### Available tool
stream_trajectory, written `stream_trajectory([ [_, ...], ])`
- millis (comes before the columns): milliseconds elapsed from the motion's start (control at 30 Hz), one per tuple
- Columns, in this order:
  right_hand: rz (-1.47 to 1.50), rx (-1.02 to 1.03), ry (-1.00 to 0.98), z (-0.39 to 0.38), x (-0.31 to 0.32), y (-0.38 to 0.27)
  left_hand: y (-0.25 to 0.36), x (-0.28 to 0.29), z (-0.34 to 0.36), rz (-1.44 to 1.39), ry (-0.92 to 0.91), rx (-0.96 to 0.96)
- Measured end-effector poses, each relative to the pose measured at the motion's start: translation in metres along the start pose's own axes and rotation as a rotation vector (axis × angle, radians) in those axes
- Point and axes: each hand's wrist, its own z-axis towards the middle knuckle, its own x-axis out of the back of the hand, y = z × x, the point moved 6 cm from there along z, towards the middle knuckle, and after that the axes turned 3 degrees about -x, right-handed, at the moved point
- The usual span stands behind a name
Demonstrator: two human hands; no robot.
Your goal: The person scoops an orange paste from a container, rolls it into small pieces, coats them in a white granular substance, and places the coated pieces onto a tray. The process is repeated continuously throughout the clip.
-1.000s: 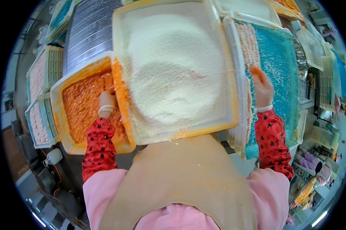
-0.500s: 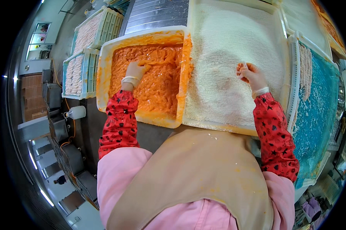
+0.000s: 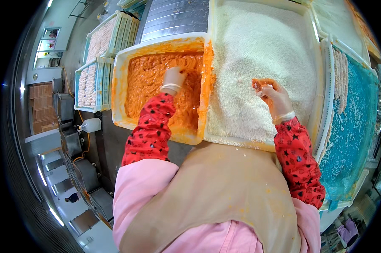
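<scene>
while the crumb tub (image 3: pixel 258 145) runs lengthwise ahead, whether left fingers (image 3: pixel 180 75) or right fingers (image 3: pixel 270 83) grip is unclear

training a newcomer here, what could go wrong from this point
The wet orange mixture is smeared along the rim beside the white crumbs, so some could drip in and clump them. The right hand has orange bits and crumbs at its fingertips, which might fall. The left hand, at the mixture, could carry drips if moved across.
</scene>
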Motion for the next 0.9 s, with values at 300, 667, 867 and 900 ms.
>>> stream_trajectory([
  [300,-0.201,0.036,-0.015,0.033,0.006,0.045,-0.085,0.039,-0.016,-0.174,-0.105,0.212],
  [667,-0.426,0.204,-0.002,0.019,0.042,0.051,0.224,0.042,-0.053,-0.431,-0.291,-0.436],
  [867,-0.508,0.356,0.113,0.009,0.046,0.049,0.241,-0.004,-0.061,-0.166,-0.246,-0.519],
  [900,-0.492,0.374,0.123,0.007,0.046,0.046,0.243,-0.007,-0.060,-0.166,-0.240,-0.520],
])
